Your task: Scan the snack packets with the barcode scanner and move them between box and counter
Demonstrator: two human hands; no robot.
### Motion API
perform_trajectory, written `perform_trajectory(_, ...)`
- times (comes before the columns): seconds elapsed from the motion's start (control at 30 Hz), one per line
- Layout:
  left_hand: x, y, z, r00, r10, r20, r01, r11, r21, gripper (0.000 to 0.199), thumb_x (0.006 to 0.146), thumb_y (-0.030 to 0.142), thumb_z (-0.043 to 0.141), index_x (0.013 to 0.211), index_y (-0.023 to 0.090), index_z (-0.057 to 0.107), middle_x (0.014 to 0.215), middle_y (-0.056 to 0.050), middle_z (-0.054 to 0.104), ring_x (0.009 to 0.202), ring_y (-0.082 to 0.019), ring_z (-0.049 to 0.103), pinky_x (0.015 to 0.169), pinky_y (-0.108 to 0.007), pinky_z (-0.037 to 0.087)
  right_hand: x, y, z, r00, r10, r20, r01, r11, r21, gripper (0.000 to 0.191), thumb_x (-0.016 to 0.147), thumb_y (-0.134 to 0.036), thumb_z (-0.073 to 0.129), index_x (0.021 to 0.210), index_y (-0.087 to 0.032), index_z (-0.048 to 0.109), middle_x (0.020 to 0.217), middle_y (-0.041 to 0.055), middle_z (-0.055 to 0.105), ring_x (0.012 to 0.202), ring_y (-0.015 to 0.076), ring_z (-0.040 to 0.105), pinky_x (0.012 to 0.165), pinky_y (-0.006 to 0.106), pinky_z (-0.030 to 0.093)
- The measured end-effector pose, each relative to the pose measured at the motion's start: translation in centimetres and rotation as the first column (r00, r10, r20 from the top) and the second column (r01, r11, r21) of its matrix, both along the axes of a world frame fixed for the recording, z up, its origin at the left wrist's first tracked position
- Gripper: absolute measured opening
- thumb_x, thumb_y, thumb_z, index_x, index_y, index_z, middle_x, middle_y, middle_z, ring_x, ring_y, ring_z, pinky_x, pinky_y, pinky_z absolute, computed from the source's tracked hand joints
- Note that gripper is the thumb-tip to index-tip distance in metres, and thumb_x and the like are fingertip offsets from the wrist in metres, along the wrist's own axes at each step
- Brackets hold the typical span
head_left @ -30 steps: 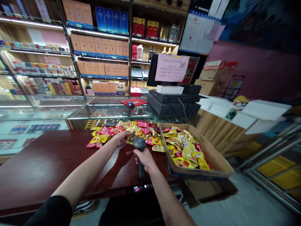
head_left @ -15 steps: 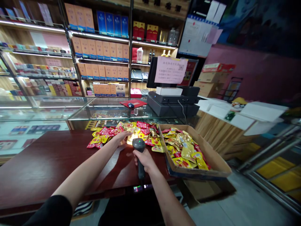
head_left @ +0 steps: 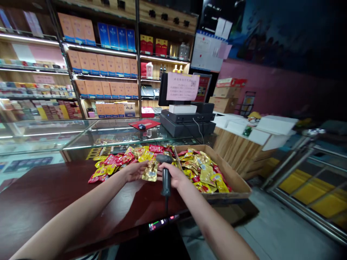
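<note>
My right hand (head_left: 173,176) is wrapped around the grip of a black handheld barcode scanner (head_left: 166,177), whose head points left toward a gold foil snack packet (head_left: 150,171). My left hand (head_left: 134,172) reaches in from the left, its fingertips at the packet's edge, and it appears to hold the packet. A loose pile of red and yellow snack packets (head_left: 114,164) lies on the dark red counter (head_left: 54,187) behind my left hand. More packets (head_left: 202,175) fill a shallow cardboard box (head_left: 233,180) just right of my right hand.
A glass display case (head_left: 114,135) stands beyond the counter, with a POS terminal (head_left: 187,124) and a red mat with a mouse (head_left: 143,124) on top. Stocked shelves (head_left: 103,61) rise behind. White counters (head_left: 244,126) stand at the right, above a grey floor.
The view has swung, shifting the scene left. My hands have come closer together, and the gold packet now sits between them, clear of the pile, beside the scanner head.
</note>
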State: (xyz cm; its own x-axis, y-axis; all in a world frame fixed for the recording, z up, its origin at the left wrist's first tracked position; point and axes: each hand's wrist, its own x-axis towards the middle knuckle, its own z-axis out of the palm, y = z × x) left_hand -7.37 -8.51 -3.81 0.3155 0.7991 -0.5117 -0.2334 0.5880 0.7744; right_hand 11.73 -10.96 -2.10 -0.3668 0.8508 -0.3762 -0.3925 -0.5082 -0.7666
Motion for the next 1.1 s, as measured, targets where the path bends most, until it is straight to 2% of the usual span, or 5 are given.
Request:
perform_trajectory(0.2, 3.7, 1.1, 4.4, 0.971, -0.105, 0.216, 0.124, 0.99, -0.075, 0.052, 0.087, 0.058, 0.038, 0.094, 0.011, 0.059, 0.064, -0.009, 0.064, 0.06, -0.019, 0.064, 0.063, -0.03, 0.055, 6.0, 1.1, 3.2, 0.997, 0.079, 0.0, -0.079, 0.996, -0.051, 0.003, 0.072, -0.013, 0.055, 0.073, -0.016, 0.056, 0.056, -0.004, 0.051, 0.052, 0.0099, 0.053, 0.068, 0.03, 0.053)
perform_trajectory(0.4, 11.9, 5.2, 8.1, 0.951, -0.231, 0.204, 0.238, 0.971, -0.013, 0.068, 0.085, 0.065, 0.028, 0.107, 0.007, 0.055, 0.085, -0.017, 0.067, 0.075, -0.024, 0.066, 0.065, -0.034, 0.053, 13.1, 3.1, 6.6, 0.996, -0.081, 0.041, 0.08, 0.996, 0.036, 0.004, 0.073, -0.012, 0.053, 0.075, -0.016, 0.055, 0.052, -0.0053, 0.047, 0.046, 0.0096, 0.046, 0.057, 0.027, 0.05)
perform_trajectory(0.67, 20.6, 9.7, 7.9, 0.927, -0.347, 0.143, 0.348, 0.937, 0.022, 0.082, 0.08, 0.073, 0.025, 0.117, 0.004, 0.05, 0.1, -0.023, 0.063, 0.093, -0.03, 0.063, 0.076, -0.04, 0.051, 19.8, 4.7, 8.8, 0.931, -0.351, 0.098, 0.343, 0.935, 0.087, 0.008, 0.073, -0.012, 0.054, 0.079, -0.016, 0.057, 0.057, -0.0022, 0.054, 0.048, 0.0107, 0.049, 0.05, 0.024, 0.046)
perform_trajectory(0.87, 19.6, 9.9, 7.2, 0.941, -0.321, 0.11, 0.323, 0.947, 0.003, 0.088, 0.079, 0.073, 0.026, 0.127, 0.002, 0.044, 0.122, -0.029, 0.053, 0.108, -0.035, 0.057, 0.082, -0.043, 0.049, 18.9, 4.2, 8.4, 0.917, -0.376, 0.131, 0.37, 0.927, 0.069, 0.013, 0.072, -0.011, 0.053, 0.083, -0.015, 0.059, 0.065, 0.0011, 0.059, 0.058, 0.0139, 0.058, 0.058, 0.029, 0.052)
perform_trajectory(1.1, 12.0, 8.5, 7.8, 0.968, -0.21, 0.139, 0.21, 0.978, 0.018, 0.086, 0.081, 0.072, 0.024, 0.13, 0.003, 0.041, 0.128, -0.029, 0.05, 0.112, -0.033, 0.057, 0.083, -0.042, 0.05, 12.5, 4.8, 7.8, 0.976, -0.193, 0.101, 0.189, 0.981, 0.043, 0.011, 0.073, -0.012, 0.052, 0.083, -0.015, 0.058, 0.067, 0.0022, 0.06, 0.059, 0.0141, 0.059, 0.063, 0.032, 0.054)
